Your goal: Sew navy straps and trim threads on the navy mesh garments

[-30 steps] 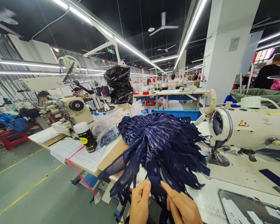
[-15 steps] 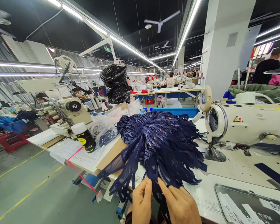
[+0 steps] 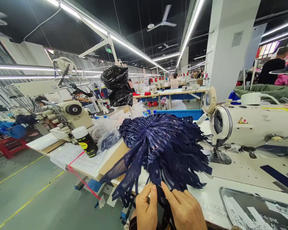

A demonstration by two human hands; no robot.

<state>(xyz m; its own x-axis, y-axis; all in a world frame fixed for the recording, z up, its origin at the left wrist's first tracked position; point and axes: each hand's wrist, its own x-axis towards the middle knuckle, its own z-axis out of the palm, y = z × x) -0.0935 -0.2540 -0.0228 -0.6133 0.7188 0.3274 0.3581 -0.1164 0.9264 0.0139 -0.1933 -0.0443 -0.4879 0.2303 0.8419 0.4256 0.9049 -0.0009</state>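
A large bundle of navy garment pieces (image 3: 156,134), patterned at the gathered centre and with sheer strips fanning out, lies on the sewing table. One navy fabric strip (image 3: 156,177) hangs from its front edge towards me. My left hand (image 3: 146,206) pinches this strip between thumb and forefinger. Just to the right, my right hand (image 3: 183,207) is closed at the same strip, its forefinger pointing along it. A thin pale glint shows by that fingertip; what it belongs to is hidden. Dark cloth hangs below, between the two hands.
A white sewing machine (image 3: 252,127) stands at the right, with a metal tray (image 3: 224,195) of paper labels in front. On the left are a black spray can (image 3: 86,143), papers (image 3: 86,163) and another machine (image 3: 76,113). A pink ribbon (image 3: 83,182) hangs off the table edge.
The view has shifted slightly, moving the surroundings a little to the left. Both hands keep nearly the same place and grip on the strip.
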